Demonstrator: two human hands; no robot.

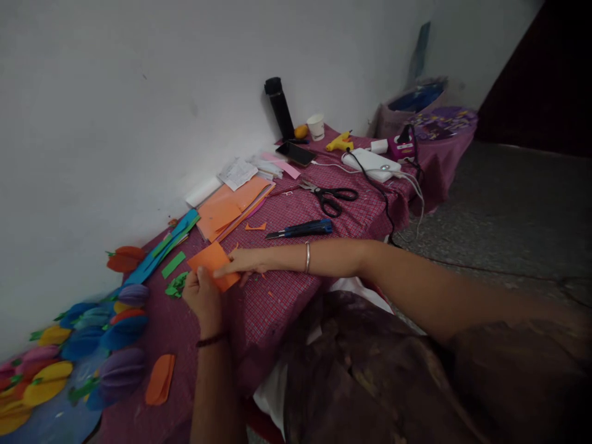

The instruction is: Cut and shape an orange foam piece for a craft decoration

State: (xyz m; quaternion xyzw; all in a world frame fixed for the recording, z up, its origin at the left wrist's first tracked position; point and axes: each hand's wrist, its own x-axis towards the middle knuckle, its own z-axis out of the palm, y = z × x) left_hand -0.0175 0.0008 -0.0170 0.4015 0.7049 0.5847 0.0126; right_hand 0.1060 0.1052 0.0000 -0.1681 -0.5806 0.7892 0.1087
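A square of orange paper is between my two hands, just above the checked tablecloth. My left hand pinches its lower left edge, thumb on top. Across its right side lies my right hand, fingers over and under the sheet. Crumpled green paper and a flat green strip lie left of the sheet. A blue box cutter with its blade out rests beyond my right forearm, and black-handled scissors lie farther back. Nearer me sits a stack of orange cut-outs.
Several colourful paper balls crowd the left end. Orange sheets are stacked by the wall. Farther back stand a black flask, a paper cup, a phone, a yellow glue gun and a white power bank with cables.
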